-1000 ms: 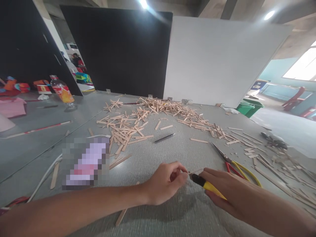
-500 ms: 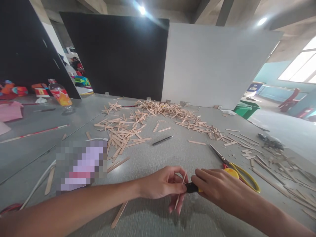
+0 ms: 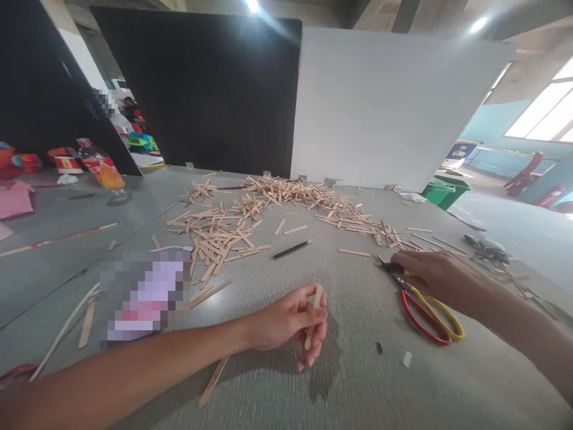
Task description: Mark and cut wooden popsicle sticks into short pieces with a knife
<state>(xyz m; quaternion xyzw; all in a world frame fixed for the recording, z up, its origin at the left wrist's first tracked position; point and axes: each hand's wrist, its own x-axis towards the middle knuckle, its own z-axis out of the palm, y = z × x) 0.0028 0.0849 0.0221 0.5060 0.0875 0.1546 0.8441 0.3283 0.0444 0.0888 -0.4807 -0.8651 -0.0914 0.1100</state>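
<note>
Nearest, a loose stick (image 3: 213,382) is partly covered by the left forearm (image 3: 179,361); to its right on the table (image 3: 358,394), a brown scrap (image 3: 379,347) and a pale scrap (image 3: 407,359) are seen. A short stick (image 3: 317,296), tilted, is pinched between thumb and fingers of the left hand (image 3: 290,322). Farther right, a black-and-yellow tool (image 3: 393,268) is grasped by the right hand (image 3: 423,269), its body mostly hidden; the scissors (image 3: 408,313) are overlapped by it in view, their handles pointed nearward. Beyond, a pen (image 3: 290,249) is laid flat, then a broad heap (image 3: 286,192) of sticks is spread before black (image 3: 215,89) and white (image 3: 376,107) boards
</note>
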